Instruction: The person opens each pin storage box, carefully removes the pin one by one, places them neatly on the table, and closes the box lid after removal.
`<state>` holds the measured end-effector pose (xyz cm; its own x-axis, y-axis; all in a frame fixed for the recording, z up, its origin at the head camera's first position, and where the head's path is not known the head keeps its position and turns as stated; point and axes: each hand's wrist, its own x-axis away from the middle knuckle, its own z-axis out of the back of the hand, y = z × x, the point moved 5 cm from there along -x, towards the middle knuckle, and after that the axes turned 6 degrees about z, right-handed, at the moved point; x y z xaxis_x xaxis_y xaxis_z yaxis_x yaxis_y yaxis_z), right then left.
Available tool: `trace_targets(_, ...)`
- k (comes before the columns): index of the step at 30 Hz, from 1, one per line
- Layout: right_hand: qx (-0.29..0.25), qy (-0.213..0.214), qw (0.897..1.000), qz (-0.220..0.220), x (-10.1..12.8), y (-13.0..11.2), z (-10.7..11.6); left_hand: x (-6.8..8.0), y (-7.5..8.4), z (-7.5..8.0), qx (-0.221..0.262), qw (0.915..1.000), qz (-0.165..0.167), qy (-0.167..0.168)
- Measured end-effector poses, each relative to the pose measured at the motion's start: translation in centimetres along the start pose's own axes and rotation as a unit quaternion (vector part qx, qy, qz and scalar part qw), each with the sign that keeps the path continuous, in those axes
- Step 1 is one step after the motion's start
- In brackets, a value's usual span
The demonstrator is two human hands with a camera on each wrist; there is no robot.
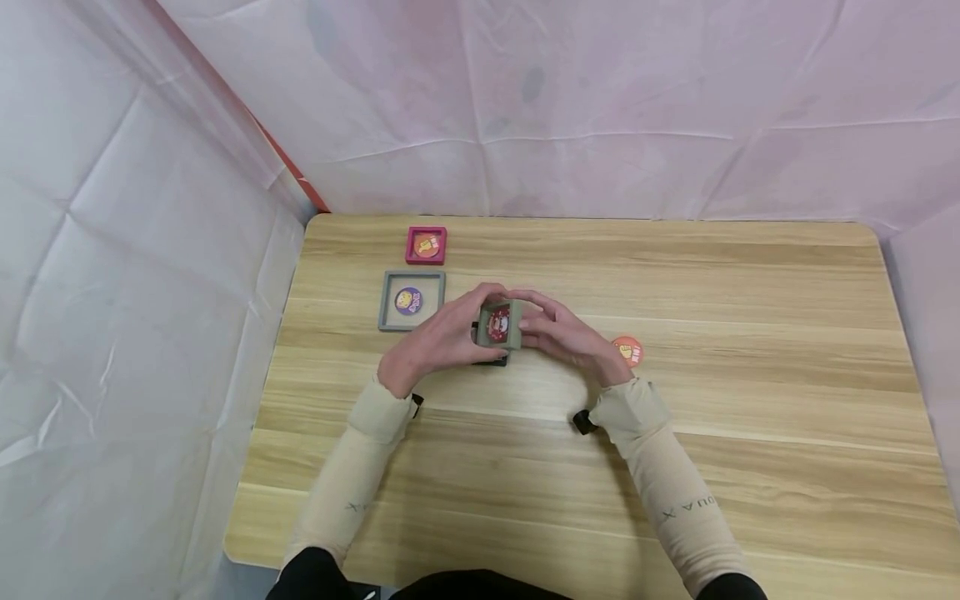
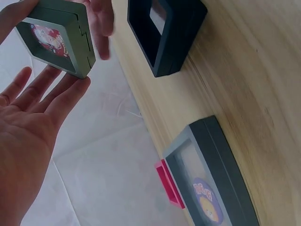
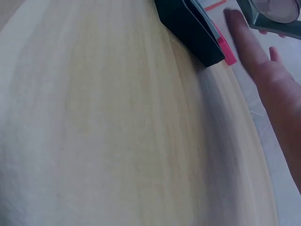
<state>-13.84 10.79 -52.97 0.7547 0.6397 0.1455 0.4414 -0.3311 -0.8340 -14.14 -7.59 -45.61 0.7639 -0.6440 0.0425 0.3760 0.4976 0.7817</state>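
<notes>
A small green display frame (image 1: 512, 325) with a red cartoon badge (image 1: 498, 324) inside is held up above the table. My left hand (image 1: 446, 332) grips it by its edges, thumb on one side and fingers on the opposite side, as the left wrist view shows. Beside the frame's right edge is my right hand (image 1: 562, 333), its fingers fairly straight and blurred in the left wrist view. Whether they touch the frame is hard to tell. Below, a black frame (image 2: 176, 42) stands on the table, mostly hidden by the left hand in the head view.
To the left on the wooden table (image 1: 525, 500) lies a grey frame (image 1: 382, 302) with a purple badge (image 1: 408, 301). Behind it sits a magenta frame (image 1: 444, 247) holding an orange badge (image 1: 427, 244). A loose orange badge (image 1: 628, 350) lies by the right wrist.
</notes>
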Motion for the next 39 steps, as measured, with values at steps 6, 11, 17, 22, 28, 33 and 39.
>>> trace_targets(6, -0.011, 0.009, 1.0, -0.005, 0.2, 0.0, -0.4, 0.2, 0.4, -0.2, -0.005, 0.9999, -0.007, 0.01)
trace_targets(11, -0.009, 0.009, 1.0, 0.002, 0.2, 0.1, -0.3, 0.2, 0.4, -0.4, -0.004, 0.9999, -0.002, 0.012)
trace_targets(17, 0.002, 0.003, 1.0, 0.018, 0.3, 0.1, -0.1, 0.1, 0.7, -0.4, -0.012, 0.9999, -0.005, 0.006)
trace_targets(22, -0.001, 0.0, 1.0, 0.023, 0.4, 0.0, -0.2, 0.2, 1.0, -0.3, -0.009, 0.9999, -0.01, 0.003)
trace_targets(28, 0.006, 0.009, 1.0, 0.023, 0.5, -0.2, -0.3, 0.4, 1.2, 0.0, -0.01, 0.9998, -0.017, 0.01)
trace_targets(33, 0.016, 0.01, 1.0, 0.021, 0.5, -0.1, -0.2, 0.5, 1.2, 0.0, -0.006, 0.9997, -0.022, 0.01)
trace_targets(39, 0.028, 0.016, 0.999, 0.023, 0.7, -0.1, -0.1, 0.7, 1.2, 0.0, 0.01, 0.9996, -0.025, 0.008)
